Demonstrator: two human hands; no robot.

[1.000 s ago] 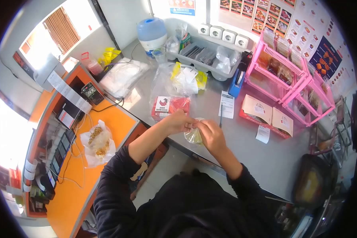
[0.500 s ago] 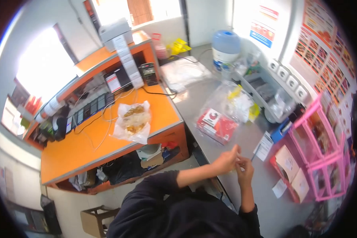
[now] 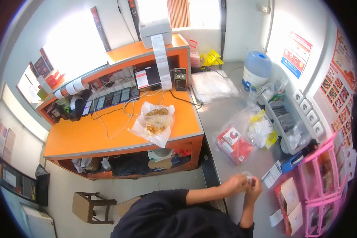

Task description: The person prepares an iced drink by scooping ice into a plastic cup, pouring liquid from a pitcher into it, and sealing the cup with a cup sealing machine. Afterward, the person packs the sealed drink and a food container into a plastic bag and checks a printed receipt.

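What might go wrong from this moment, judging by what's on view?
The small bag between the left hand and the right hand could slip or spill if the fingers lose their pinch; its contents are mostly hidden.

The food lies in open paper reaching the front edge of the orange counter, so a passing sleeve might catch it.

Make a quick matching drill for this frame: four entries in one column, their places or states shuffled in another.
1. Left hand and right hand
2. Closed red box
3. Golden-brown food
4. Stool

A. On the floor
B. On white paper
C. Close together
D. On the metal counter

Pairs: 1-C, 2-D, 3-B, 4-A
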